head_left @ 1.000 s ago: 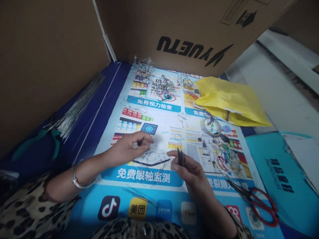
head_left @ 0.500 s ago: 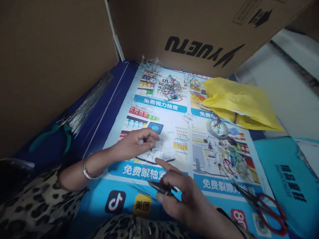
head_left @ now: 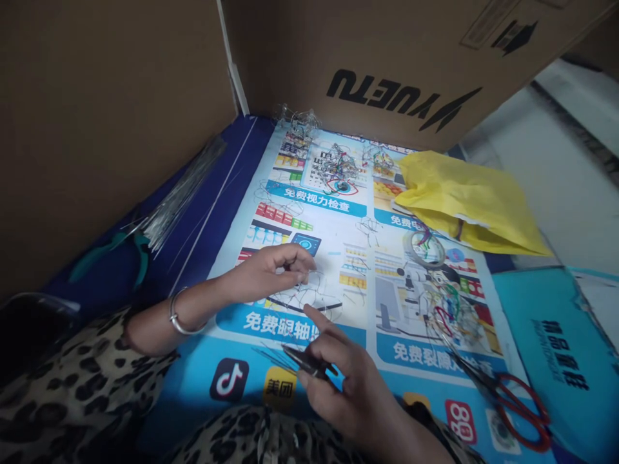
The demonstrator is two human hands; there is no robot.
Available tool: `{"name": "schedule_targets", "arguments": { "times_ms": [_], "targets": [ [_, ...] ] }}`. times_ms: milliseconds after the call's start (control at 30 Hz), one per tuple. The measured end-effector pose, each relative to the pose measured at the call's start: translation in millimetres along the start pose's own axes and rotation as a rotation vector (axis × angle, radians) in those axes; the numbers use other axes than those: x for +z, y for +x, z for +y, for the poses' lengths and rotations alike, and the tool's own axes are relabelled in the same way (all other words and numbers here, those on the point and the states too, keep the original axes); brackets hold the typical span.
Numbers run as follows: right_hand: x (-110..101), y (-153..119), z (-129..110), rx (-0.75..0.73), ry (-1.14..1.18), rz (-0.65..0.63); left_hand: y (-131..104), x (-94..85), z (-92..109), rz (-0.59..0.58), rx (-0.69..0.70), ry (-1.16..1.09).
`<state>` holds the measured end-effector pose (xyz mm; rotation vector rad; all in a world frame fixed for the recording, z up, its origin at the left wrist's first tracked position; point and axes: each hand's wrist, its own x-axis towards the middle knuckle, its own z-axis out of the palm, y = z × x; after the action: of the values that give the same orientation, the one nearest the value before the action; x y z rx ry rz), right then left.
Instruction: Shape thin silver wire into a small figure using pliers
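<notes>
My left hand (head_left: 283,269), with a bangle at the wrist, is closed in a pinch over the printed sheet. Thin bent wire (head_left: 309,293) shows at its fingertips and just below them, hard to separate from the print behind. In my right hand (head_left: 345,370) is a pair of pliers (head_left: 309,362) with dark narrow jaws pointing left. That hand's index finger stretches out toward the wire, and the pliers' handles are mostly hidden in the palm. Several straight dark wires (head_left: 275,357) lie on the sheet beside the pliers' tip.
At left are a bundle of silvery wires (head_left: 186,193) and teal-handled pliers (head_left: 140,258). Wire tangles (head_left: 338,164) lie at the back. Rightward are a tape roll (head_left: 425,248), a yellow bag (head_left: 469,196), coloured wires (head_left: 452,309) and red-handled scissors (head_left: 522,412). Cardboard (head_left: 387,38) walls the back.
The view has shifted slightly, so most things sit a little further right. My right hand with the pliers has moved slightly left and turned a little. My left hand keeps its pinch.
</notes>
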<state>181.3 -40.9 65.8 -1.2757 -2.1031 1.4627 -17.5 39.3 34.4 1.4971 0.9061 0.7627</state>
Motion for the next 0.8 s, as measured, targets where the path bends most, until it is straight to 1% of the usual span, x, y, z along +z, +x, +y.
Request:
{"name": "schedule_targets", "arguments": {
  "times_ms": [167, 367, 467, 567, 800],
  "targets": [
    [2, 0, 5, 0.016, -0.023, -0.004, 1, 1.0, -4, 0.001, -0.017, -0.005],
    [4, 1, 6, 0.019, -0.021, 0.006, 2, 1.6, -7, -0.016, -0.030, -0.063],
    [5, 1, 6, 0.016, -0.017, -0.016, 3, 1.8, -8, -0.015, -0.046, -0.085],
    [4, 1, 6, 0.001, -0.014, -0.034, 3, 1.7, -10, -0.027, -0.053, -0.124],
    [5, 0, 5, -0.016, -0.032, -0.013, 6, -0.5, -16, -0.046, -0.076, -0.250]
  ]
}}
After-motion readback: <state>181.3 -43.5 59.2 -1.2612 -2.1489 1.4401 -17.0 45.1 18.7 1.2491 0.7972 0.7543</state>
